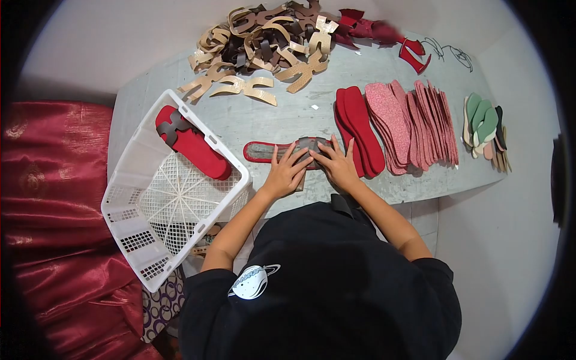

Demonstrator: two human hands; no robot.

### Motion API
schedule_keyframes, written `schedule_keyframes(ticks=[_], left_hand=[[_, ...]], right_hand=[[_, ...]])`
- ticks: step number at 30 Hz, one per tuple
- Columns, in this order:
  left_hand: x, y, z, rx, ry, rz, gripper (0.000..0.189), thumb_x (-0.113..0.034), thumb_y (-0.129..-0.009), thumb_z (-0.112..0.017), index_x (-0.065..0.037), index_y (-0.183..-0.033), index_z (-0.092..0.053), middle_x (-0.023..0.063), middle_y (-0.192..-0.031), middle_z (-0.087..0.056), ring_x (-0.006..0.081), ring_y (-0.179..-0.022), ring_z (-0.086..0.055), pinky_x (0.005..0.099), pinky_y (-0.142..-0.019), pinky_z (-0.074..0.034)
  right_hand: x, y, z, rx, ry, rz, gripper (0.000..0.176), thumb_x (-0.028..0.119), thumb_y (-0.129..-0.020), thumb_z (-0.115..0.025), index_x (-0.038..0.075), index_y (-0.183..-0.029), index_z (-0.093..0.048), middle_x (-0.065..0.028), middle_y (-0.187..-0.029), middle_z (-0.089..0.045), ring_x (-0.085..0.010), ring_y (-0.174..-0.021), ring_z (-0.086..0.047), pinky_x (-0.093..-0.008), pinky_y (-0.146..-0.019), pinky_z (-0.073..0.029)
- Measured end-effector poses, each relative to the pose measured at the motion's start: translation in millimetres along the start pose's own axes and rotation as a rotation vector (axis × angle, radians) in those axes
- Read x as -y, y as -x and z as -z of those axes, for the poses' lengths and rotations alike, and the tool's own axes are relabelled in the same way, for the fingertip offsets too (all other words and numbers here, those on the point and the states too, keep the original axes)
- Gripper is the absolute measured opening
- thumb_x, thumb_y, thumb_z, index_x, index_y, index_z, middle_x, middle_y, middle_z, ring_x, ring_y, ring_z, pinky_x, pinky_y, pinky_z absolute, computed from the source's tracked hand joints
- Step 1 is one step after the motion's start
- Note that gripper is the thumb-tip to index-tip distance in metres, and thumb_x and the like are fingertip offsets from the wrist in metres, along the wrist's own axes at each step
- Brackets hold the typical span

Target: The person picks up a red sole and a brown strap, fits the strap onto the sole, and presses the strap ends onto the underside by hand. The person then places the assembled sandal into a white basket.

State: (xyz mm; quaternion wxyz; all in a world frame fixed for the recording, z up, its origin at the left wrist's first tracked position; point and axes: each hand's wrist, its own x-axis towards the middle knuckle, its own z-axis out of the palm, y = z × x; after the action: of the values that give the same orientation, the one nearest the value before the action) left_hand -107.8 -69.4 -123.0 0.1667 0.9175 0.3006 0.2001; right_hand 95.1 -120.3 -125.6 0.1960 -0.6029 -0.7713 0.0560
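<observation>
On the table in front of me lies a red-edged shoe sole point(259, 152), its grey underside facing up. A dark strap piece point(310, 143) crosses it near its right end. My left hand point(284, 174) rests on the sole and strap with fingers stretched and spread. From the other side, my right hand point(339, 168) presses its extended fingers on the strap end, close to the left fingertips. Part of the sole is hidden under both hands. Just right of my right hand are red soles point(363, 135) lying side by side.
A white plastic basket point(207, 139) at left holds a red sandal point(198, 147) with a dark strap. Beige and brown strap pieces point(246, 87) are heaped at the back. Pink patterned soles point(387, 123) and green insoles point(483, 117) lie at right. Red material point(369, 30) lies behind.
</observation>
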Motion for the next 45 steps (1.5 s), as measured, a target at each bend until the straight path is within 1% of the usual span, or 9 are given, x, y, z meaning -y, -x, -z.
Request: schedule_keyframes(ticks=[6, 8, 9, 11, 18, 26, 33, 38, 45], left_hand=[[14.3, 10.3, 15.9, 0.122, 0.164, -0.011, 0.051, -0.014, -0.082, -0.046, -0.019, -0.132, -0.042, 0.0014, -0.142, -0.033, 0.0312, -0.134, -0.021, 0.0619, -0.104, -0.006], [20.4, 13.3, 21.9, 0.214, 0.054, -0.061, 0.066, -0.010, -0.071, -0.046, -0.017, -0.136, -0.037, 0.0013, -0.144, -0.030, 0.0312, -0.136, -0.018, 0.0627, -0.104, -0.005], [22.2, 14.0, 24.4, 0.214, 0.053, -0.056, 0.066, -0.010, -0.071, -0.046, -0.017, -0.136, -0.037, 0.0013, -0.144, -0.030, 0.0312, -0.136, -0.018, 0.0627, -0.104, -0.005], [24.3, 14.9, 27.8, 0.287, 0.007, -0.092, 0.077, -0.015, -0.060, -0.047, -0.017, -0.137, -0.035, 0.0036, -0.145, -0.028, 0.0323, -0.136, -0.016, 0.0614, -0.104, -0.003], [19.3, 11.4, 37.3, 0.327, 0.043, -0.099, 0.084, -0.023, -0.057, -0.051, -0.017, -0.139, -0.031, 0.0042, -0.147, -0.022, 0.0328, -0.137, -0.011, 0.0640, -0.102, 0.002], [23.4, 13.8, 28.0, 0.265, 0.017, -0.111, 0.078, -0.028, -0.066, -0.062, -0.018, -0.137, -0.033, 0.0038, -0.147, -0.023, 0.0332, -0.137, -0.012, 0.0656, -0.101, 0.003], [21.2, 11.6, 21.3, 0.199, 0.019, -0.063, 0.076, -0.025, -0.062, -0.068, -0.023, -0.133, -0.040, 0.0033, -0.146, -0.025, 0.0333, -0.135, -0.016, 0.0667, -0.101, -0.002], [21.9, 3.6, 17.6, 0.124, -0.124, -0.092, 0.057, -0.023, -0.063, -0.070, -0.022, -0.118, -0.054, -0.0010, -0.144, -0.028, 0.0290, -0.135, -0.020, 0.0692, -0.100, -0.006], [21.4, -4.2, 9.9, 0.033, -0.214, -0.214, 0.035, -0.022, -0.067, -0.068, -0.018, -0.102, -0.060, -0.0030, -0.141, -0.034, 0.0222, -0.134, -0.024, 0.0687, -0.100, -0.003]], right_hand=[[2.0, -0.1, 2.7, 0.025, 0.019, 0.007, 0.047, 0.018, -0.082, -0.056, 0.033, -0.126, -0.049, -0.0018, -0.127, -0.049, -0.0318, -0.130, -0.030, -0.0714, -0.096, -0.001], [2.2, 0.2, 1.7, 0.023, 0.013, 0.007, 0.047, 0.018, -0.081, -0.056, 0.033, -0.126, -0.049, -0.0016, -0.127, -0.049, -0.0317, -0.130, -0.029, -0.0712, -0.096, 0.000], [2.0, 0.4, 1.7, 0.022, 0.021, 0.006, 0.047, 0.017, -0.081, -0.056, 0.033, -0.126, -0.049, -0.0014, -0.128, -0.049, -0.0317, -0.130, -0.029, -0.0709, -0.096, 0.001], [2.3, 0.5, 1.4, 0.024, 0.027, 0.005, 0.048, 0.017, -0.081, -0.056, 0.033, -0.126, -0.049, -0.0012, -0.128, -0.049, -0.0318, -0.131, -0.029, -0.0706, -0.097, 0.002], [2.8, 0.3, 2.8, 0.016, 0.085, 0.016, 0.048, 0.017, -0.081, -0.057, 0.034, -0.125, -0.049, 0.0002, -0.127, -0.049, -0.0303, -0.130, -0.031, -0.0741, -0.093, 0.003], [1.9, 1.0, 1.1, -0.007, 0.075, 0.022, 0.048, 0.017, -0.081, -0.057, 0.033, -0.125, -0.049, -0.0004, -0.126, -0.049, -0.0307, -0.129, -0.033, -0.0745, -0.092, 0.002], [3.3, 0.7, 2.6, 0.003, 0.071, 0.018, 0.047, 0.020, -0.081, -0.056, 0.034, -0.126, -0.048, -0.0003, -0.127, -0.049, -0.0298, -0.129, -0.033, -0.0748, -0.092, 0.002], [2.7, 1.3, 1.7, 0.001, 0.081, 0.021, 0.047, 0.020, -0.081, -0.056, 0.034, -0.125, -0.049, -0.0005, -0.127, -0.049, -0.0296, -0.128, -0.033, -0.0750, -0.092, 0.002], [2.3, 1.1, -0.5, -0.013, 0.078, 0.020, 0.046, 0.020, -0.081, -0.057, 0.033, -0.125, -0.050, -0.0005, -0.125, -0.050, -0.0294, -0.128, -0.035, -0.0748, -0.092, 0.002]])
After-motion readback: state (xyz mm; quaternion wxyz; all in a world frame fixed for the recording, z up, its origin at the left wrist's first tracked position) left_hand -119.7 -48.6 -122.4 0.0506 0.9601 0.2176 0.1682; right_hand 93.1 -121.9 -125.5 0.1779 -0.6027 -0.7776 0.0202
